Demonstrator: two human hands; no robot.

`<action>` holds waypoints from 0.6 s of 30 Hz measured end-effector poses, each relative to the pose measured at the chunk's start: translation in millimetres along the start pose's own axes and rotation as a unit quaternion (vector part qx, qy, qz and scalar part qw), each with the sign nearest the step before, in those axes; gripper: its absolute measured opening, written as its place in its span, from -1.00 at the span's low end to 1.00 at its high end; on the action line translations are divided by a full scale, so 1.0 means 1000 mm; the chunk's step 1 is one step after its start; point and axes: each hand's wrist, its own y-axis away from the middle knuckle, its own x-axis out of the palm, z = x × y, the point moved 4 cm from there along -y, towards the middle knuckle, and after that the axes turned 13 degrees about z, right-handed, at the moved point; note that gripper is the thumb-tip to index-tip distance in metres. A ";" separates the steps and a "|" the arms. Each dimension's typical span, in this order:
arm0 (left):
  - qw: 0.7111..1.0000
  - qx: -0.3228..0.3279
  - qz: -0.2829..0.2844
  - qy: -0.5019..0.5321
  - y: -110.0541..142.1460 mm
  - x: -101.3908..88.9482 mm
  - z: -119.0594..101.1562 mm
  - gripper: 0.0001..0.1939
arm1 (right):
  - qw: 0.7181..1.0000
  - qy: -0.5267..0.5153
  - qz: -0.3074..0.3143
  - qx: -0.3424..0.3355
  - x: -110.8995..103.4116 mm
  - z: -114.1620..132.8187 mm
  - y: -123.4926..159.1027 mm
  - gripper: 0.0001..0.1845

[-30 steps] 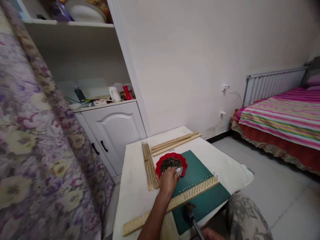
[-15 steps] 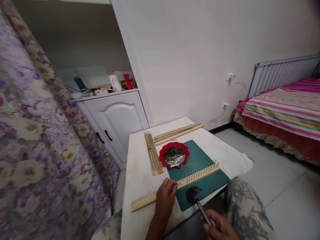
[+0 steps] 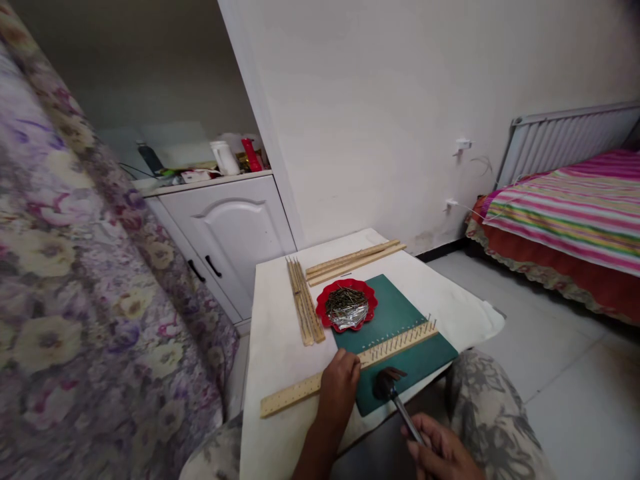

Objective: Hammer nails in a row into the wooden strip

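My right hand (image 3: 436, 445) grips the handle of a claw hammer (image 3: 387, 385), whose head hovers over the near part of a green mat (image 3: 420, 363). My left hand (image 3: 340, 383) is closed at the wooden strip (image 3: 287, 398), fingertips by the near end of the nail rows; whatever they pinch is hidden. The strip lies slantwise across the mat, its left end on the table. Several upright nails (image 3: 400, 343) stand in rows along its right part; small holes dot the left part. Behind it, a red scalloped dish (image 3: 371, 308) holds a heap of loose nails (image 3: 345, 303).
More wooden strips (image 3: 303, 303) lie left of the dish, nail points showing at their far ends. Other strips (image 3: 355, 261) lie at the table's back. The white-covered table (image 3: 270, 320) stands against a wall, between a floral curtain (image 3: 100, 267) and a bed (image 3: 565, 207).
My left hand has turned over and shifted slightly up and right along the strip, its fingers now more curled. The hammer stays nearly in place. The whole view has shifted slightly.
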 end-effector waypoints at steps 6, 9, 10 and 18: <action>0.999 0.009 0.026 -0.042 -0.005 0.002 -0.004 -0.81 | 1.000 -0.007 -0.002 -0.006 0.000 0.004 0.001 -0.47; 0.999 0.012 0.028 -0.044 -0.007 0.002 -0.006 -0.83 | 1.000 -0.001 0.015 0.007 -0.001 0.002 -0.001 -0.45; 0.999 0.015 0.025 -0.038 -0.008 0.002 -0.007 -0.84 | 1.000 -0.001 0.018 0.011 -0.001 0.001 -0.001 -0.43; 0.997 0.004 -0.034 0.076 -0.010 0.012 -0.003 -0.86 | 1.000 -0.022 0.008 -0.020 0.004 0.012 0.001 -0.50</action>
